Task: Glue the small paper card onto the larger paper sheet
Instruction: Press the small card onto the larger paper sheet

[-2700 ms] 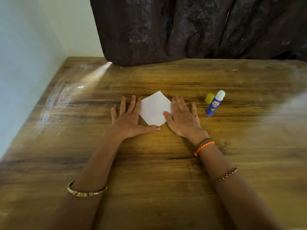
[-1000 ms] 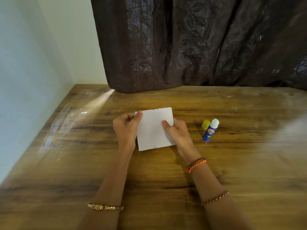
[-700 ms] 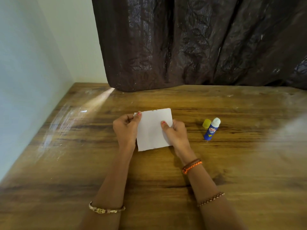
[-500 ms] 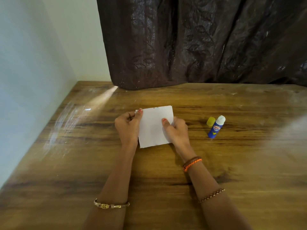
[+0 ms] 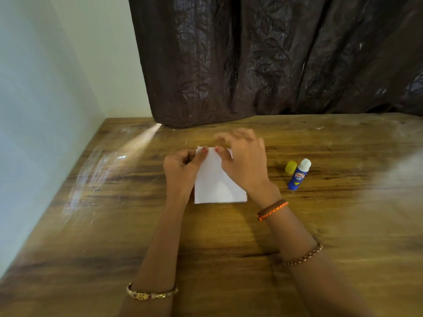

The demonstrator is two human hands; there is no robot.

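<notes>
White paper (image 5: 217, 186), pinched by the left hand (image 5: 180, 170), lies partly hidden under the blurred, loose-fingered right hand (image 5: 245, 163).

White paper (image 5: 217, 188) square, flat on wooden table (image 5: 206, 248); open glue stick (image 5: 298, 176) standing right; yellow cap (image 5: 291, 167) beside.

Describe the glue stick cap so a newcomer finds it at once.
On the wooden table, look right of the white paper the hands hold. A blue glue stick with a white tip lies there; the cap sits just left of its tip. It is small, round and yellow.
</notes>
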